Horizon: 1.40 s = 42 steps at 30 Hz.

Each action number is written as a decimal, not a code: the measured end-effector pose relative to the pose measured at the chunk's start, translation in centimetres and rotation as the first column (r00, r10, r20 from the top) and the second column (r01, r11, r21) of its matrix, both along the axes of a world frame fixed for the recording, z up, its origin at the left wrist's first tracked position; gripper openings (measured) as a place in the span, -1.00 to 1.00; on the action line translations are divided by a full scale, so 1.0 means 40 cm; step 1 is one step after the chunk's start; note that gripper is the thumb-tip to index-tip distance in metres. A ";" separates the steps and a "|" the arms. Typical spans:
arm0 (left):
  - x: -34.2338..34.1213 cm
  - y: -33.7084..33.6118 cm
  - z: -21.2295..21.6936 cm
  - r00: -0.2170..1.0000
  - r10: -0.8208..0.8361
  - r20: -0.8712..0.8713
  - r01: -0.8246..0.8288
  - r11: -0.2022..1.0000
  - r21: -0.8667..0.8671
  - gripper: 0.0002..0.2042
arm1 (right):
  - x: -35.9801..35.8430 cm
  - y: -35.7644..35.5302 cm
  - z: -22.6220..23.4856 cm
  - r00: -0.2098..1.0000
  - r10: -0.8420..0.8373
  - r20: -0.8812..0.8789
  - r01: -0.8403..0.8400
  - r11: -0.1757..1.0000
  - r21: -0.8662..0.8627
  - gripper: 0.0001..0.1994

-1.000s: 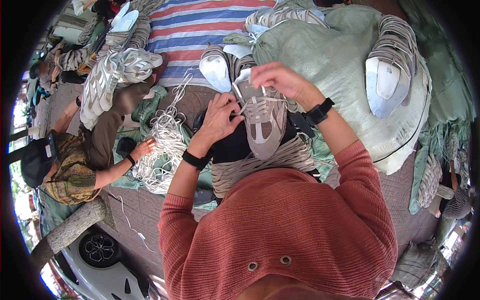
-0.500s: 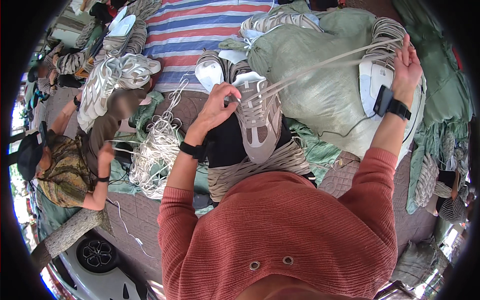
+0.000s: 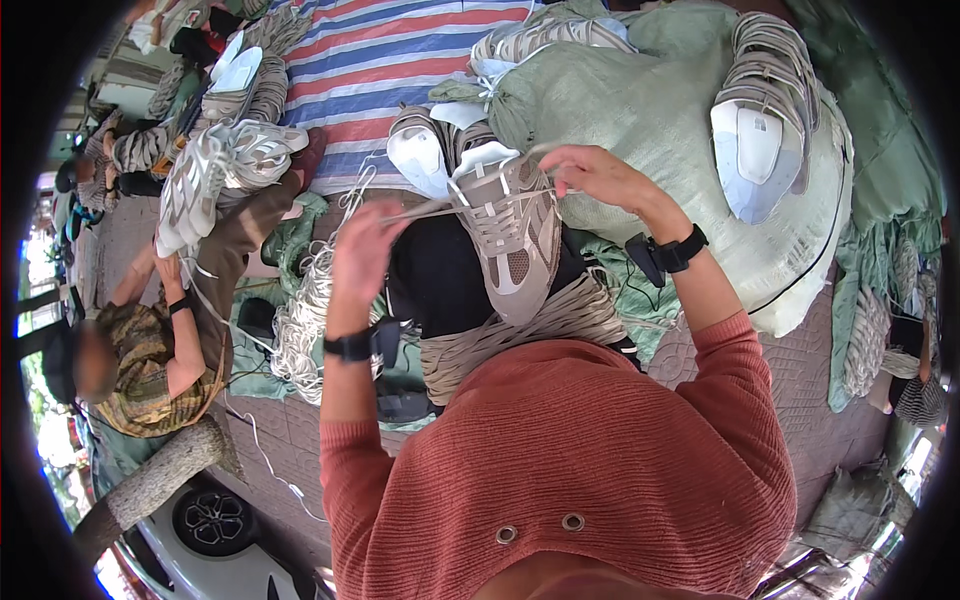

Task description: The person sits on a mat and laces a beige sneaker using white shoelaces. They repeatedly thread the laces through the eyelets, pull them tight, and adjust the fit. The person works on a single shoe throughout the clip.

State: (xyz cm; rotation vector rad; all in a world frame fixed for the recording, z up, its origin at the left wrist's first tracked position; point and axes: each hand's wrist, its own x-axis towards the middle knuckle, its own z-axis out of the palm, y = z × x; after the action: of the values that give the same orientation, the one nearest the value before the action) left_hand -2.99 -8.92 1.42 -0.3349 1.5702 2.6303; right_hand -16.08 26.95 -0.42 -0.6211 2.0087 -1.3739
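Note:
A beige and grey shoe upper [image 3: 512, 262] with an open mesh toe lies over my lap, toe toward me, laces crossing its front. My left hand [image 3: 366, 250], smeared by motion, is left of the shoe; a beige shoelace [image 3: 425, 210] runs from the eyelets into its fingers. At the shoe's upper right, my right hand [image 3: 605, 182] has thumb and fingers pinched on the lace on that side. Beneath the shoe, a thick bundle of beige laces [image 3: 455, 358] lies across my dark-clothed thighs.
More uppers [image 3: 418, 155] lie just beyond the shoe. A stack of uppers [image 3: 752, 150] rests on a stuffed pale green sack [image 3: 620, 120] at right. White cords [image 3: 300, 350] are heaped at left, near a co-worker [image 3: 150, 350] handling uppers. A striped sheet [image 3: 400, 60] covers the far ground.
My right hand has come back from far right to beside the shoe, and the long stretched lace is no longer drawn out there. My left hand has moved left and down from the shoe.

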 end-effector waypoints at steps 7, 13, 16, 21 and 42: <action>0.270 -0.285 -0.062 0.714 0.194 0.673 0.370 0.711 -0.598 -0.60 | 0.076 -0.103 -0.022 0.954 -0.242 -0.178 0.193 0.948 -0.252 -0.80; 0.149 -0.146 -0.065 0.858 0.210 0.468 0.511 -0.434 -0.742 -0.55 | 0.118 -0.142 -0.112 0.903 -0.429 -0.038 0.390 0.852 -0.348 -0.90; 0.048 0.001 -0.046 0.981 -0.193 -0.038 -0.036 0.010 -0.999 -0.85 | 0.154 -0.124 -0.107 0.948 -0.317 0.013 0.311 0.922 -0.232 -0.90; -0.106 0.210 -0.070 0.895 -0.379 -0.235 -0.203 0.121 -0.972 -0.93 | 0.171 -0.116 -0.095 0.935 -0.322 0.146 0.350 0.904 -0.246 -0.90; -0.156 0.268 -0.086 0.798 -0.583 -0.152 -0.060 0.175 -0.983 -0.80 | 0.083 -0.127 -0.030 0.656 -0.187 -0.731 0.483 0.849 0.216 -0.71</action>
State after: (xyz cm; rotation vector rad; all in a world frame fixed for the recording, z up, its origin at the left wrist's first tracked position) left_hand -9.22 1.81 -2.01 0.6954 2.9345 1.0340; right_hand -12.77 21.86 -1.60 -0.6361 3.0577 -0.9168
